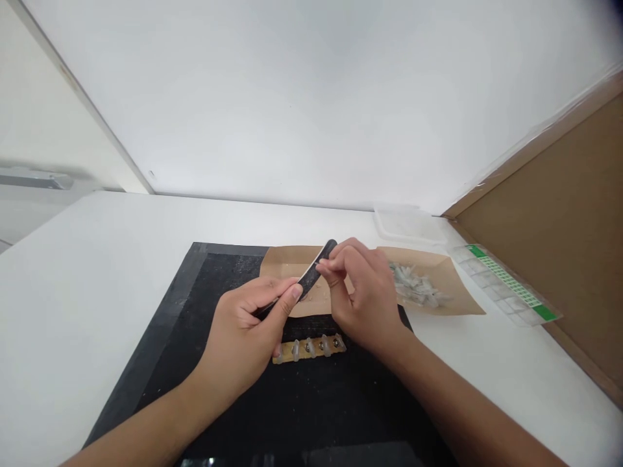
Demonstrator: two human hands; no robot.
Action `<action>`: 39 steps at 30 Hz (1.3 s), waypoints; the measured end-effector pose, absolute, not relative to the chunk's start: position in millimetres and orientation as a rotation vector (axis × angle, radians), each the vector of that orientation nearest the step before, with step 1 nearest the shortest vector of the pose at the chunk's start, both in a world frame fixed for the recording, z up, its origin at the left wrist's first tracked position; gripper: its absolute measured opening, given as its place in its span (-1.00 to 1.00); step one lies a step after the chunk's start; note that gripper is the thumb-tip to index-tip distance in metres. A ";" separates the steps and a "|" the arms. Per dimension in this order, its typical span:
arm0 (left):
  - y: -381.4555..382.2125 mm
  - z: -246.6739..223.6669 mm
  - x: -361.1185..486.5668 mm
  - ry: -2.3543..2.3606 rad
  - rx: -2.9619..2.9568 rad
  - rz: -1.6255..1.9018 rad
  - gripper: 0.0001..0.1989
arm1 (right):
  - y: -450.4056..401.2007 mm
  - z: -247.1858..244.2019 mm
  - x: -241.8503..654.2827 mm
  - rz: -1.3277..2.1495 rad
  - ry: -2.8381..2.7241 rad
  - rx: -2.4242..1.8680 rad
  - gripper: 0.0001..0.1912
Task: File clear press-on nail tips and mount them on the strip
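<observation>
A black nail file [311, 279] with a pale edge slants up to the right, its lower end gripped between the thumb and fingers of my left hand [248, 324]. My right hand [363, 285] is closed in a pinch at the file's face. A small pale end of a false nail tip [318, 263] shows at those fingertips, mostly hidden by them. Below the hands, a yellowish strip [302, 349] lies on the black mat [272, 402], with several translucent nail tips and round metal bits along it. The strip's left end is close under my left hand.
Brown paper [450, 272] spreads behind my hands, bearing a heap of frosted nail tips [418, 285]. To its right lies a clear plastic packet [516, 285] with a green label. A translucent tray or lid [409, 224] rests near the back wall. Brown board borders the right side.
</observation>
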State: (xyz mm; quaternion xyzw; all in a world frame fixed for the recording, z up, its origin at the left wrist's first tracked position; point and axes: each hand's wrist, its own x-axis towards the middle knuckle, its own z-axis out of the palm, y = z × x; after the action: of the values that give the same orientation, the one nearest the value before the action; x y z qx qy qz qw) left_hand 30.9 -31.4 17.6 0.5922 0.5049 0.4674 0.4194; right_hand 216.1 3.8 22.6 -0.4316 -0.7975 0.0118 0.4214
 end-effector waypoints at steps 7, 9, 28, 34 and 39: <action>-33.0 16.1 30.3 1.293 1.555 1.220 -0.78 | 2.5 21.5 216.0 0.053 -1.987 -1.067 -0.73; -32.5 16.2 29.8 1.299 1.587 1.227 -0.79 | 3.0 20.8 215.5 0.091 -2.016 -1.024 -0.72; -34.2 17.9 29.7 1.340 2.116 1.475 -0.82 | 0.4 18.8 225.5 0.275 -1.794 -1.025 -0.89; -36.1 21.6 33.5 1.319 2.228 1.528 -0.84 | -4.8 12.5 222.5 0.170 -1.825 -1.072 -0.92; -34.7 18.4 30.9 1.360 2.292 1.548 -0.81 | -8.2 14.8 223.2 0.134 -1.897 -1.099 -0.92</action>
State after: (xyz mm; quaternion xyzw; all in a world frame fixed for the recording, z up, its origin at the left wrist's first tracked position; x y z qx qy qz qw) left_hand 30.9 -34.7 18.4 0.7434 0.4410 0.5020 0.0300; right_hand 223.2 -8.2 14.8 -0.4455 -0.7689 0.0541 0.4553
